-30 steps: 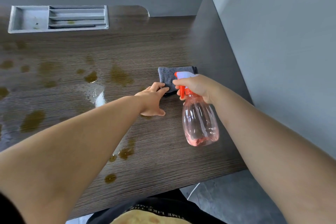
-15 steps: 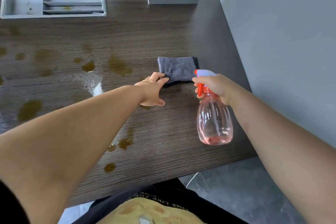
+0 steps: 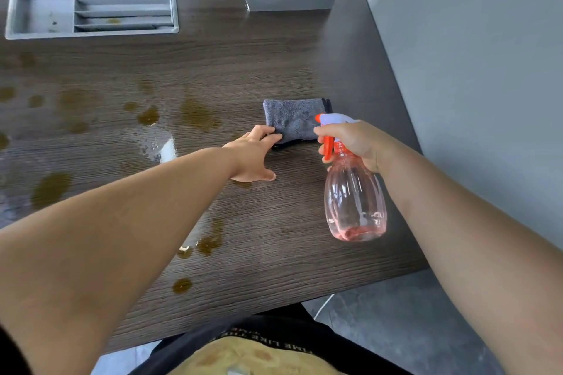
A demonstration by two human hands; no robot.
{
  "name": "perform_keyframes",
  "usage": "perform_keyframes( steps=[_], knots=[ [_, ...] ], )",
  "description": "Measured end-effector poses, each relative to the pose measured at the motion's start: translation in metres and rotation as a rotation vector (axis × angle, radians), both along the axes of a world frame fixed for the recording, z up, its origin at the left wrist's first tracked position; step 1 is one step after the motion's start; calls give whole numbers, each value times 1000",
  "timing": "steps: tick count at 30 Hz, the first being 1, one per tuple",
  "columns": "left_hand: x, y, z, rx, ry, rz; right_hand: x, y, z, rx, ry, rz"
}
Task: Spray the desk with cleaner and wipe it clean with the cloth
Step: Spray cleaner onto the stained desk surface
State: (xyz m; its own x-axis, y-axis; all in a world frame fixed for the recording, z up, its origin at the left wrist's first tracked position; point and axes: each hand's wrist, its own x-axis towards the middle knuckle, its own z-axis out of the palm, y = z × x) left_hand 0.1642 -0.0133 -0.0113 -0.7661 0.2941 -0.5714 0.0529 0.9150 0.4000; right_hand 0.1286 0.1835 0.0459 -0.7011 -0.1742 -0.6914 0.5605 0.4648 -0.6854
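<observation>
A folded grey cloth (image 3: 289, 120) lies on the dark wood desk (image 3: 274, 237) toward its right side. My left hand (image 3: 254, 155) rests on the desk with its fingertips on the cloth's near left corner. My right hand (image 3: 355, 141) grips the neck of a clear pink spray bottle (image 3: 353, 201) with an orange trigger and white nozzle, held above the desk just right of the cloth, nozzle pointing left. Brown stains (image 3: 199, 114) and a wet patch (image 3: 161, 143) cover the desk's left and middle.
A grey recessed tray (image 3: 39, 15) with slots is set into the desk at the back left. A grey wall panel (image 3: 472, 85) borders the desk on the right. The desk's front edge runs close to my body; grey floor shows beyond the right corner.
My right hand with the spray bottle swung out to the right, uncovering the cloth, then came back slightly left toward it. My left hand has stayed at the cloth's corner.
</observation>
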Motion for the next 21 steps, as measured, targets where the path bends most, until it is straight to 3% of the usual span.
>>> perform_keyframes(
  steps=[5,11,15,21],
  knots=[
    [-2,5,1,-2,23,37,5,17,-5,-30,94,4],
    [-3,13,5,-38,29,48,8,45,2,-141,391,-80],
    [-3,19,8,-81,61,37,7,59,10,51,644,-119],
    [0,25,5,-128,72,31,-9,72,-3,160,760,-362]
  ],
)
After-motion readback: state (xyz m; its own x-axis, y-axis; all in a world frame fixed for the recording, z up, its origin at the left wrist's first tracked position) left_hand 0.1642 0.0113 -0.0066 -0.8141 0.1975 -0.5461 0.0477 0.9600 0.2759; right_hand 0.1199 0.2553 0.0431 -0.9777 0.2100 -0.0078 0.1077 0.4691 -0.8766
